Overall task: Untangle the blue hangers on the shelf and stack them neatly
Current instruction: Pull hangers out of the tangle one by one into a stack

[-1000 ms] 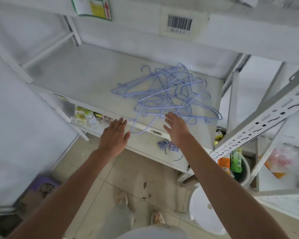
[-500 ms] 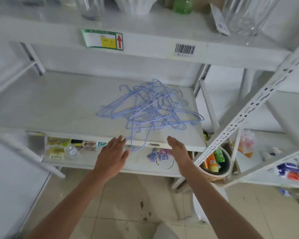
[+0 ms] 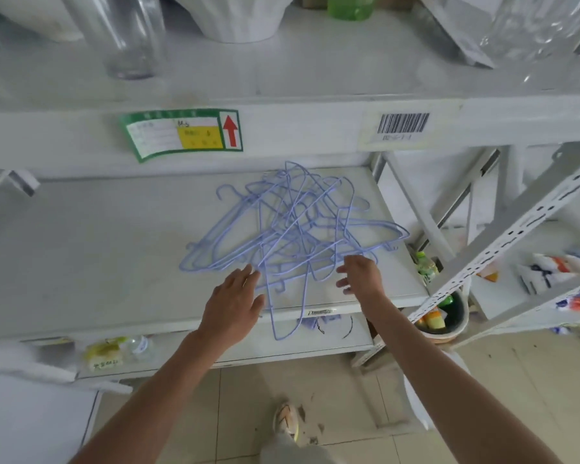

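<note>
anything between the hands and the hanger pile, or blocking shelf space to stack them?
Nothing visible. The left hand and right hand are at the front edge of the blue hangers, with no object between. The shelf left of the tangle shows bare surface.

Pale blue wire hangers (image 3: 292, 236) are lying on a white shelf (image 3: 98, 249) (its label (image 3: 181, 133) showing green, yellow, a red arrow).

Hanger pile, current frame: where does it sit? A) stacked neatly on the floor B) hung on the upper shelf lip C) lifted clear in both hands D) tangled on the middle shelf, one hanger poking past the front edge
D: the blue hangers lie in a tangled heap on the middle shelf, with one hanger's loop overhanging the front edge between the left hand and right hand.
</note>
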Demonstrator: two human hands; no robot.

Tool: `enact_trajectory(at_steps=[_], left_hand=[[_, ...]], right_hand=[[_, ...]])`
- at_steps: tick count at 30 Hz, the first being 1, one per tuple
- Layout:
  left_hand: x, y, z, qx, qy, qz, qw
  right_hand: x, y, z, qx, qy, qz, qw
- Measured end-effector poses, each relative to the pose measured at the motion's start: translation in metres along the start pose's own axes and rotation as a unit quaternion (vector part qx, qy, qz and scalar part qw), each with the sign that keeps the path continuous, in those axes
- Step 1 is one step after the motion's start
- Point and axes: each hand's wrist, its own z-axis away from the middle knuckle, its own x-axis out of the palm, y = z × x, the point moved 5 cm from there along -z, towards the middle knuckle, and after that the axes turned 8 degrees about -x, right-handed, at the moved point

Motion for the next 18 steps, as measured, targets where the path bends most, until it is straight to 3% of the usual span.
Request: enact_trajectory(at_steps=[4, 8, 13, 18], left_hand=[[-0.002, -0.008, -0.034, 0.026, 0.017, 0.003, 1.0], [0.014, -0.006, -0.05, 0.073, -0.047, -0.01, 0.996], [0.019, 0.008, -0.055, 0.119, -0.069, 0.0, 0.99], [0.005, 0.023, -0.036, 0.223, 0.0, 0.069, 0.972]], right_hand=[[0.025, -0.006, -0.042, 0.041, 0.047, 0.078, 0.995], [0.034, -0.017, -0.057, 0.041, 0.068, 0.128, 0.989], [0.033, -0.026, -0.063, 0.051, 0.078, 0.183, 0.979], [0.039, -0.024, -0.043, 0.029, 0.138, 0.13, 0.981]])
